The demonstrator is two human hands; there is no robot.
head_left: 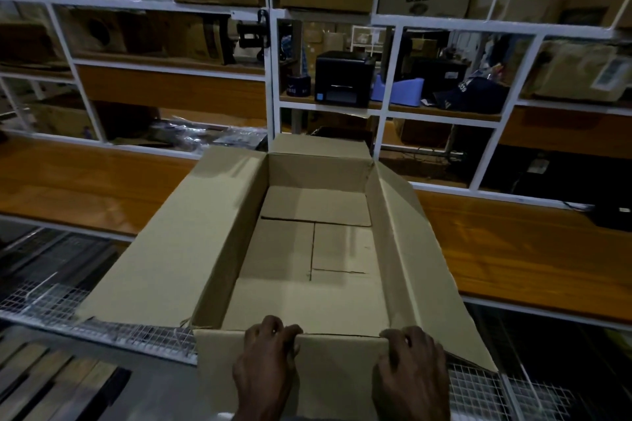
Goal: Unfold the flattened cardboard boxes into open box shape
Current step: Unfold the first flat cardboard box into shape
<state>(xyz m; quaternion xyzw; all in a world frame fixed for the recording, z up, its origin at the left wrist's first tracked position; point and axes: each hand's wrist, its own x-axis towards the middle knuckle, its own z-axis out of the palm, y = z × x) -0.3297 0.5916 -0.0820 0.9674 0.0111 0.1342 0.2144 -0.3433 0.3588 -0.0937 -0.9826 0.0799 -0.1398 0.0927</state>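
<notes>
Left hand [265, 362] and right hand [412, 366] both curl fingers over near flap [337, 372] of cardboard box [307, 249]. Box stands open on wire-mesh surface [478, 393], bottom flaps folded in. Likely light, stiff along creases, flaps floppy; best held at rim edges.

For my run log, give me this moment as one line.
cardboard box: open, flaps out | left hand: grips near edge | right hand: same
</notes>
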